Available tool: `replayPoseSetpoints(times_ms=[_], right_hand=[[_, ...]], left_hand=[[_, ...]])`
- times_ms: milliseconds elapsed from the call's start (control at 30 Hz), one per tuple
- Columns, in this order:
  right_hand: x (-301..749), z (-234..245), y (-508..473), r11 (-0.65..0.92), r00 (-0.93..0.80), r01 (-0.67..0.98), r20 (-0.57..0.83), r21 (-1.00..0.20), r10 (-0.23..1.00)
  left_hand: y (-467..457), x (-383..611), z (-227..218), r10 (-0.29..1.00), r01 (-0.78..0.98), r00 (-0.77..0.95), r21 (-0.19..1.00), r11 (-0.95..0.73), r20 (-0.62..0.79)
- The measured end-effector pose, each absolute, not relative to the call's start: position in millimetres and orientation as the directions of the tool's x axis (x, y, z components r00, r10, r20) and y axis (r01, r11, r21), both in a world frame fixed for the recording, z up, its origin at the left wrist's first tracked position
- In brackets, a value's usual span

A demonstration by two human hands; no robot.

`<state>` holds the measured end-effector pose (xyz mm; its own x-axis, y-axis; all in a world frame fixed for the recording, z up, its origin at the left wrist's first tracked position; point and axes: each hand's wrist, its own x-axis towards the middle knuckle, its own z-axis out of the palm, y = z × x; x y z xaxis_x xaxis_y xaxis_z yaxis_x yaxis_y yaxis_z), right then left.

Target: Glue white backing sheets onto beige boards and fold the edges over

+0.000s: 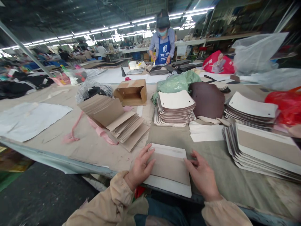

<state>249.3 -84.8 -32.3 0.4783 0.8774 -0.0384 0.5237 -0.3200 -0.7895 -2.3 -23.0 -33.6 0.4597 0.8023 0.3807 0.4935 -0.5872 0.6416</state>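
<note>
White panel [169,168] with a taupe band, brown cardboard box [131,92] — dark brown leather [208,99], red bag [285,105], green bag [177,82]

White logo and illegible characters on co-worker's blue apron [163,50]

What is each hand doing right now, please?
Left hand: open, fingers spread flat on the left edge of the card panel.
Right hand: open, fingers resting on the panel's right edge.

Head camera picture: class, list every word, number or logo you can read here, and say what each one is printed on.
Blue apron of the person across the table: a white square logo with a line of white characters beneath, too small to read.
Red bag: a printed figure, no legible words.
Nothing else bears readable text.
</note>
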Motion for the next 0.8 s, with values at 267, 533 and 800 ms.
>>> replayPoseSetpoints(times_ms=[267,533,800], right_hand=[[251,-24,-86,-0.388,0.429,0.488,-0.172,-0.782,0.887],[247,-25,-91,-0.372,0.380,0.338,-0.236,-0.864,0.894],[249,-14,-98,-0.249,0.337,-0.203,-0.307,-0.947,0.890]], left_hand=[[-15,-6,-35,0.995,0.231,0.092,0.973,0.007,-0.030],[-30,-2,-19,0.969,0.029,0.138,0.979,0.204,-0.206],[-41,12,9,0.920,-0.226,0.236,0.903,0.364,-0.312]])
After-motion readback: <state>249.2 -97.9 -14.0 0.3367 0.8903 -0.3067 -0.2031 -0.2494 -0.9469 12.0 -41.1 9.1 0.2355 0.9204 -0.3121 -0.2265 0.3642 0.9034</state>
